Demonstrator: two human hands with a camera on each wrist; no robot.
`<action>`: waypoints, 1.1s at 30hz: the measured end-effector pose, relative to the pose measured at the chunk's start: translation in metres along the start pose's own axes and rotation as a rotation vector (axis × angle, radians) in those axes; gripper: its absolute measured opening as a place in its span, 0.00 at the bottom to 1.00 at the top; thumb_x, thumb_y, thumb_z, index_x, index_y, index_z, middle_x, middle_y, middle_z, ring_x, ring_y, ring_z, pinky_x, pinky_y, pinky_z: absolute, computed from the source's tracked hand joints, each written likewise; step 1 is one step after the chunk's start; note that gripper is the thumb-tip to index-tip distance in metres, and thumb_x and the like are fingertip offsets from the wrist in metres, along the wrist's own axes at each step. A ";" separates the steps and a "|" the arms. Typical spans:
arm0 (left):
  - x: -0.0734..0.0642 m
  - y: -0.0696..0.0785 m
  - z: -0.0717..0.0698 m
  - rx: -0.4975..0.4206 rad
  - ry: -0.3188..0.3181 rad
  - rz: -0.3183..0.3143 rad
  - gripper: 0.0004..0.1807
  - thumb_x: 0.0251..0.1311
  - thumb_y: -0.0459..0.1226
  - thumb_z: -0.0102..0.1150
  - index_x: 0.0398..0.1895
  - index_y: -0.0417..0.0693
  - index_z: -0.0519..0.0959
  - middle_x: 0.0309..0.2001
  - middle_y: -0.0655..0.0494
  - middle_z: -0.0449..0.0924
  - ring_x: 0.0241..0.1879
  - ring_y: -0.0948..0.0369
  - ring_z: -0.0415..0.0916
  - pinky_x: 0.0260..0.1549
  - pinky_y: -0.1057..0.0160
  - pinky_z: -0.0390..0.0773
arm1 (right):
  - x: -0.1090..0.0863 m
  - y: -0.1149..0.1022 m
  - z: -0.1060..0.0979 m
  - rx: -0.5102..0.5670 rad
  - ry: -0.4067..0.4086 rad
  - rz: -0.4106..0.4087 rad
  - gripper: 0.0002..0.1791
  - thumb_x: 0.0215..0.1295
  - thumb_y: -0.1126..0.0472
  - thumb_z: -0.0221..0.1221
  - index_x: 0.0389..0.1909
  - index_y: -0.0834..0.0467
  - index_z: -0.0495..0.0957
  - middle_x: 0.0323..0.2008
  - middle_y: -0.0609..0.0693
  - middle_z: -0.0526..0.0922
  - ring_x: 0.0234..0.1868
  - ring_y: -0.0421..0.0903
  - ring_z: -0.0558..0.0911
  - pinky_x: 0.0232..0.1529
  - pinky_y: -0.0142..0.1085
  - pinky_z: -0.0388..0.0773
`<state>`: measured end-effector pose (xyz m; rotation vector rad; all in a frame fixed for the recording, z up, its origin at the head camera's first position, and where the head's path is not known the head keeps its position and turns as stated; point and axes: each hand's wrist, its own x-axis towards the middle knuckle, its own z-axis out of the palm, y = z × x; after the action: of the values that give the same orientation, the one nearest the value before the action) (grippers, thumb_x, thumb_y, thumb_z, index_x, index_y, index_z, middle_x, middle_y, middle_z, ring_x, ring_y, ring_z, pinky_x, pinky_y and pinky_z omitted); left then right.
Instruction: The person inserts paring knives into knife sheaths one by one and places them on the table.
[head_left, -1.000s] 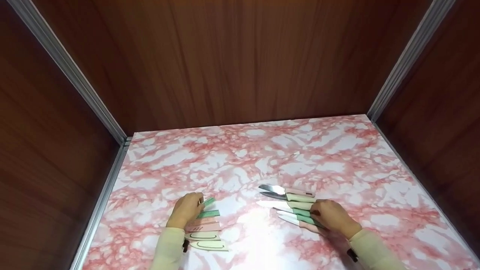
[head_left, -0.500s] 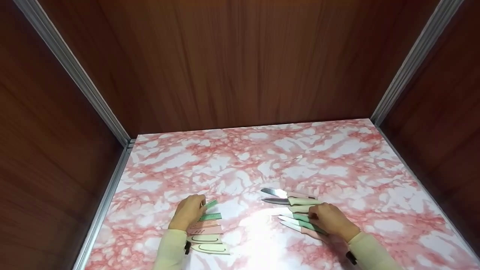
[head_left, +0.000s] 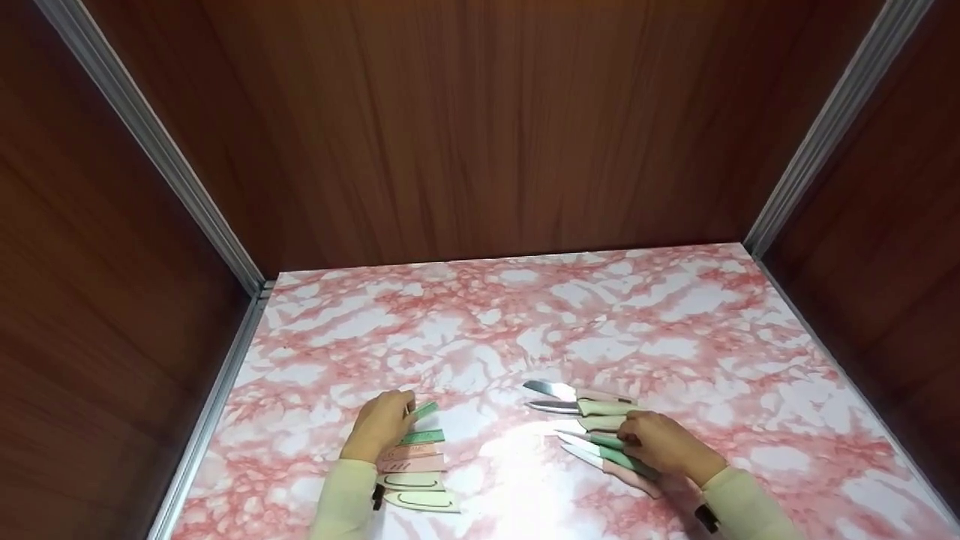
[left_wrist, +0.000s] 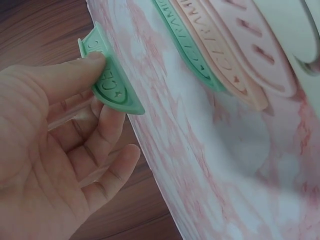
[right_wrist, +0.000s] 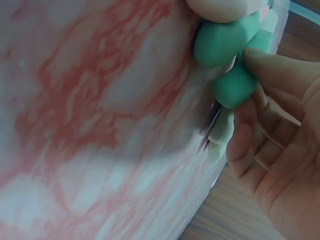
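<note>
The head camera faces forward and down; closer wrist cameras share its marbled table [head_left: 465,322].

On the table [head_left: 450,330] lie sheaths [head_left: 412,481] at left, knives [head_left: 606,407] at right — a wall [head_left: 480,135] stands behind.

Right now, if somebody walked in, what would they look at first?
Probably the shiny knives, side by side toward the right of the marbled table. There, the right grip pinches a green-handled knife. Toward the left, the left grip pinches a little green sheath at the far end of a row of pastel sheaths.
</note>
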<state>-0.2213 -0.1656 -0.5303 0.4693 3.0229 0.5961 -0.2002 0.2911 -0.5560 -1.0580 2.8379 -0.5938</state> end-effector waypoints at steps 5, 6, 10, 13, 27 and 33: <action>-0.001 0.004 -0.001 -0.001 0.005 0.006 0.03 0.61 0.37 0.61 0.31 0.48 0.77 0.26 0.59 0.73 0.26 0.62 0.70 0.27 0.59 0.71 | 0.001 -0.001 -0.004 0.020 0.009 0.003 0.01 0.60 0.64 0.62 0.31 0.57 0.80 0.30 0.42 0.75 0.30 0.37 0.73 0.31 0.37 0.72; 0.000 0.006 -0.001 -0.004 0.006 0.008 0.03 0.61 0.37 0.60 0.33 0.48 0.78 0.27 0.59 0.74 0.26 0.62 0.71 0.27 0.58 0.72 | 0.002 -0.002 -0.005 0.035 0.011 0.007 0.02 0.62 0.63 0.61 0.32 0.57 0.79 0.30 0.41 0.75 0.30 0.37 0.73 0.31 0.37 0.72; 0.002 0.012 -0.002 -0.018 0.023 0.024 0.04 0.63 0.36 0.58 0.36 0.45 0.79 0.29 0.57 0.74 0.29 0.59 0.73 0.30 0.57 0.73 | 0.006 -0.004 -0.009 0.067 0.044 0.003 0.02 0.64 0.64 0.58 0.32 0.56 0.75 0.26 0.39 0.71 0.27 0.36 0.69 0.28 0.34 0.68; 0.005 0.017 -0.003 -0.047 0.032 0.033 0.04 0.65 0.37 0.55 0.35 0.46 0.78 0.28 0.57 0.72 0.29 0.60 0.72 0.30 0.57 0.73 | 0.009 -0.007 -0.012 0.079 0.075 0.000 0.04 0.64 0.67 0.56 0.34 0.56 0.72 0.26 0.39 0.67 0.27 0.37 0.66 0.29 0.33 0.64; 0.017 0.049 -0.005 -0.154 -0.036 0.072 0.06 0.70 0.35 0.40 0.35 0.48 0.68 0.21 0.58 0.67 0.18 0.63 0.61 0.19 0.63 0.65 | 0.028 -0.014 -0.026 0.191 0.085 0.140 0.06 0.66 0.71 0.47 0.38 0.58 0.65 0.24 0.44 0.66 0.26 0.40 0.66 0.30 0.35 0.63; 0.022 0.063 -0.004 -0.214 -0.047 0.112 0.07 0.71 0.34 0.37 0.41 0.46 0.68 0.23 0.58 0.69 0.18 0.64 0.62 0.19 0.64 0.66 | 0.039 -0.018 -0.031 0.178 0.079 0.166 0.08 0.65 0.72 0.45 0.39 0.57 0.65 0.23 0.45 0.66 0.26 0.42 0.67 0.31 0.38 0.63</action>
<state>-0.2245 -0.1052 -0.5025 0.6334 2.8596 0.8897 -0.2247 0.2639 -0.5178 -0.7793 2.8358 -0.8696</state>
